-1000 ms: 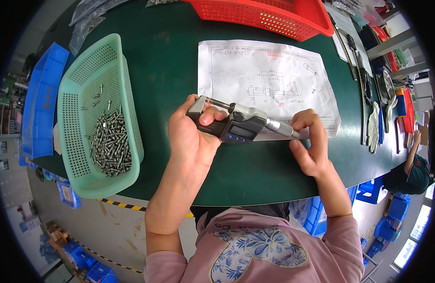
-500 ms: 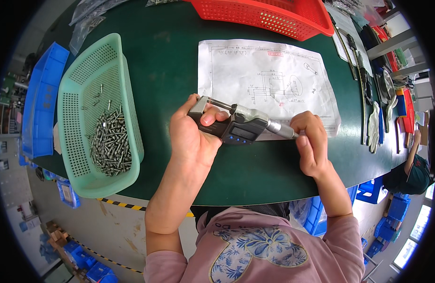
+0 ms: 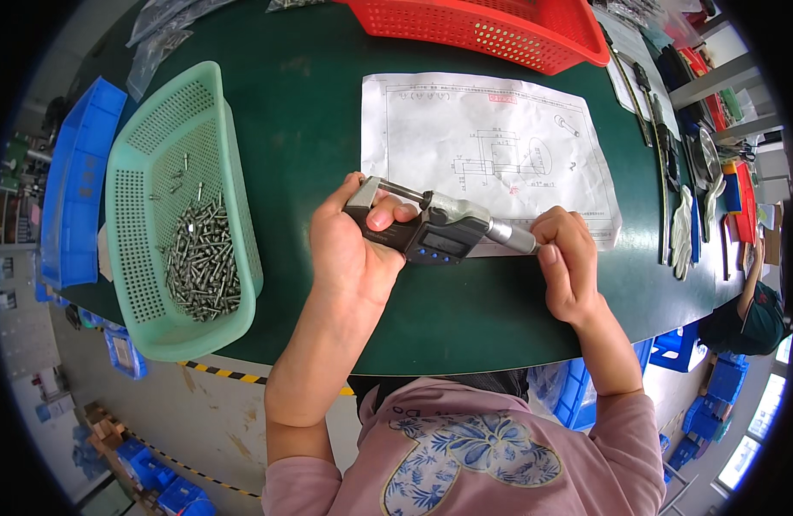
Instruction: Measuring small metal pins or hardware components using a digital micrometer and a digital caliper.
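Observation:
A digital micrometer (image 3: 448, 232) with a dark body, a small display and blue buttons lies across both my hands. My left hand (image 3: 353, 236) is closed round its frame, with the fingers through the bow. At the other end, my right hand (image 3: 567, 258) pinches the tip of the thimble between thumb and bent fingers. Between anvil and spindle a thin metal length shows; I cannot tell whether a part is clamped there. Beneath the micrometer, a technical drawing (image 3: 448, 112) on white paper lies on the green table (image 3: 302, 112).
Left of my hands stands a pale green perforated basket (image 3: 242, 206) with many small metal pins (image 3: 203, 262). Beyond it is a blue bin (image 3: 78, 181). A red basket (image 3: 465, 30) sits at the far side. White gloves (image 3: 681, 232) and measuring tools lie at the right; another person (image 3: 749, 314) is beyond.
Almost nothing differs. The fingers of my right hand have shifted very slightly at the thimble's end; the micrometer and my left hand stay in place.

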`<move>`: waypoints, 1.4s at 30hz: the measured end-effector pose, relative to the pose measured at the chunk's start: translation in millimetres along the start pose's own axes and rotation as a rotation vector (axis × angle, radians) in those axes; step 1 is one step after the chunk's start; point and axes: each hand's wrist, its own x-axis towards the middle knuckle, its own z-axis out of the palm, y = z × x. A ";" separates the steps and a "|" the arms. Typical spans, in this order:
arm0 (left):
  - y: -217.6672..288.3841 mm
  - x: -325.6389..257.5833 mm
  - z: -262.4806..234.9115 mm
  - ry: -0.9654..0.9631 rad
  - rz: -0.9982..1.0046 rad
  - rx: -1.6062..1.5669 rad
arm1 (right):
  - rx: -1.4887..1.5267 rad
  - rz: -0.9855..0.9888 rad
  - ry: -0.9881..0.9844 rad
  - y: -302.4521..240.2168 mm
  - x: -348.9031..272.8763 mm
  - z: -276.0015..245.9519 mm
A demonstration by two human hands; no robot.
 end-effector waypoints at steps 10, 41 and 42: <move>-3.3 -1.9 2.9 -0.013 0.006 0.015 | 0.082 0.049 0.013 -3.0 -0.7 -0.4; -6.0 -7.4 5.0 -0.042 -0.026 0.016 | 0.845 0.521 -0.051 -45.1 15.8 67.1; -5.7 -7.1 3.9 -0.045 -0.021 0.015 | 0.828 0.500 -0.035 -44.9 14.7 68.2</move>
